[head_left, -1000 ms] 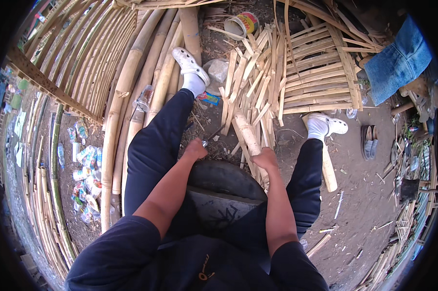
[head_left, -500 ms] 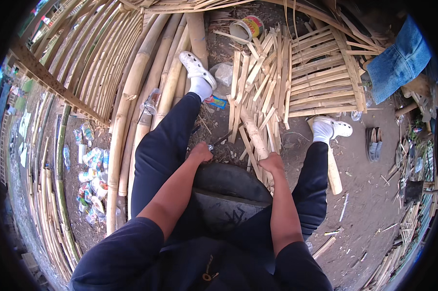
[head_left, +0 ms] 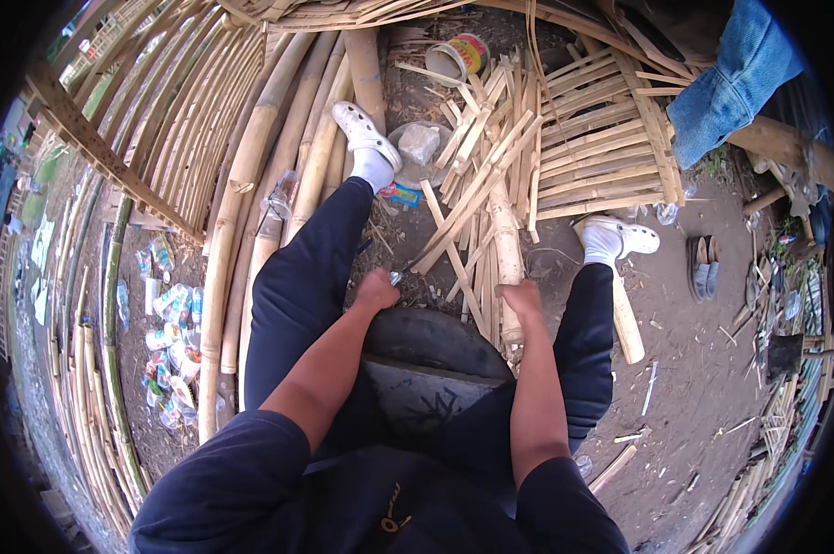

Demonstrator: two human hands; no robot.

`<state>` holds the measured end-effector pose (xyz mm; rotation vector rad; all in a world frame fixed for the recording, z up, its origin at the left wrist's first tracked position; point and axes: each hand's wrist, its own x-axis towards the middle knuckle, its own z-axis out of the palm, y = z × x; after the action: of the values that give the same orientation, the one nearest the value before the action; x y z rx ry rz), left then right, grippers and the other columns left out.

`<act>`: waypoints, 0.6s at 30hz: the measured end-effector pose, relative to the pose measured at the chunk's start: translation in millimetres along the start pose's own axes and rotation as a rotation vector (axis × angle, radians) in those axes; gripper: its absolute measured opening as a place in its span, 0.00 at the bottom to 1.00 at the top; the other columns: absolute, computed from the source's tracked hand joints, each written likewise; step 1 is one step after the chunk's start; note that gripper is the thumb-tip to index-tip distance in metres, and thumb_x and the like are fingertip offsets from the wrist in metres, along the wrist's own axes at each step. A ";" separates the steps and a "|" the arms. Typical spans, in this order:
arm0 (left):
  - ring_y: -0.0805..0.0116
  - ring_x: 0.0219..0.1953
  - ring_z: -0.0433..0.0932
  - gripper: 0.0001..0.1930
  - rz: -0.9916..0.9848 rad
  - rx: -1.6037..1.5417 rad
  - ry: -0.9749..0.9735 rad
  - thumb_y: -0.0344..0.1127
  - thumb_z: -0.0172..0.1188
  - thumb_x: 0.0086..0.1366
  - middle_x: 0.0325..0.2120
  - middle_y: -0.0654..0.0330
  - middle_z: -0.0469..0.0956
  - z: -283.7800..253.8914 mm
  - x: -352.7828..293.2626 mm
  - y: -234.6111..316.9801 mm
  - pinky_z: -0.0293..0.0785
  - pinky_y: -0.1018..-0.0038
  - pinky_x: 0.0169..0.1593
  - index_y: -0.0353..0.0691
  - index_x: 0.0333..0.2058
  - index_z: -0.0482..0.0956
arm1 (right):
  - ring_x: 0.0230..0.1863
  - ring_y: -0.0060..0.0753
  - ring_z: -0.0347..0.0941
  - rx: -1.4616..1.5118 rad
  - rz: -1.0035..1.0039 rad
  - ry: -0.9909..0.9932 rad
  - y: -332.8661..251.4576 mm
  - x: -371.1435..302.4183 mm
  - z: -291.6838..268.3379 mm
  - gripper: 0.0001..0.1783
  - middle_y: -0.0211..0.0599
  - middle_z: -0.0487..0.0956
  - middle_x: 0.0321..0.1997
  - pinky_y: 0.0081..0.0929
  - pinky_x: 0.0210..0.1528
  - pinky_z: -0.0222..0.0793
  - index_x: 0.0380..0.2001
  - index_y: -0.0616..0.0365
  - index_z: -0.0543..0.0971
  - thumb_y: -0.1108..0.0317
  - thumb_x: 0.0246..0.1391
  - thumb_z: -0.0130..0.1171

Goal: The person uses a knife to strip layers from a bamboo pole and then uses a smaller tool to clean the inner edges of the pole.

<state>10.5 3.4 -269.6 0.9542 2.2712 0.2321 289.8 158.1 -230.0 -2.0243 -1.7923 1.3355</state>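
Note:
My left hand (head_left: 375, 290) is closed around the handle of what looks like a knife (head_left: 396, 277). A shiny metal bit shows at the fist, and the blade is mostly hard to make out against the dark ground. My right hand (head_left: 521, 300) is closed at the near part of a pale round bamboo piece (head_left: 505, 226), its fingertips partly hidden. Around and beyond that piece lies a loose pile of split bamboo strips (head_left: 472, 198). Two longer strips slant across the pile, their near ends close to my left hand. A dark round rubber-like object (head_left: 435, 337) sits between my legs.
Thick bamboo poles (head_left: 260, 175) and a slatted bamboo frame (head_left: 158, 120) stand left. A slatted panel (head_left: 602, 148) lies right of the pile, near another person's denim-covered leg (head_left: 736, 83). A bucket (head_left: 457, 58), a stone (head_left: 419, 145), shoes (head_left: 702, 268) and plastic litter (head_left: 172, 351) lie around.
The round bamboo piece has swung more upright in view beside my right hand. Two long strips now cross the pile diagonally. The whole view has shifted slightly left.

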 end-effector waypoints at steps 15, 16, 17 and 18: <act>0.52 0.52 0.77 0.21 -0.084 0.035 -0.034 0.36 0.64 0.51 0.47 0.46 0.79 2.1 1.9 -1.5 0.73 0.64 0.56 0.36 0.45 0.79 | 0.25 0.35 0.76 0.358 -0.142 -0.011 -2.4 2.9 0.3 0.24 0.43 0.79 0.29 0.35 0.24 0.73 0.38 0.73 0.77 0.70 0.34 0.66; 0.52 0.53 0.77 0.22 -0.089 0.040 -0.047 0.37 0.64 0.51 0.48 0.46 0.78 1.4 0.6 3.2 0.72 0.64 0.57 0.36 0.45 0.79 | 0.24 0.35 0.76 0.308 -0.135 0.040 3.9 5.5 -1.8 0.23 0.43 0.78 0.29 0.35 0.23 0.72 0.37 0.73 0.77 0.70 0.35 0.66; 0.52 0.53 0.76 0.22 -0.102 0.040 -0.030 0.36 0.64 0.51 0.48 0.46 0.78 2.1 1.3 -2.5 0.72 0.64 0.57 0.36 0.46 0.79 | 0.24 0.35 0.76 0.255 -0.133 0.067 -3.3 -0.8 1.5 0.22 0.42 0.78 0.28 0.35 0.23 0.72 0.37 0.72 0.77 0.70 0.35 0.65; 0.52 0.53 0.76 0.22 -0.108 0.039 -0.014 0.36 0.64 0.51 0.48 0.46 0.78 3.3 2.4 -5.4 0.72 0.64 0.57 0.35 0.46 0.78 | 0.24 0.35 0.76 0.203 -0.132 0.102 -10.0 -7.7 3.0 0.21 0.42 0.78 0.27 0.35 0.22 0.71 0.36 0.71 0.77 0.71 0.36 0.65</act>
<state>8.2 0.9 -275.5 0.8467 2.3140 0.1343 281.2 153.1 -221.7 -1.8026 -1.6421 1.2940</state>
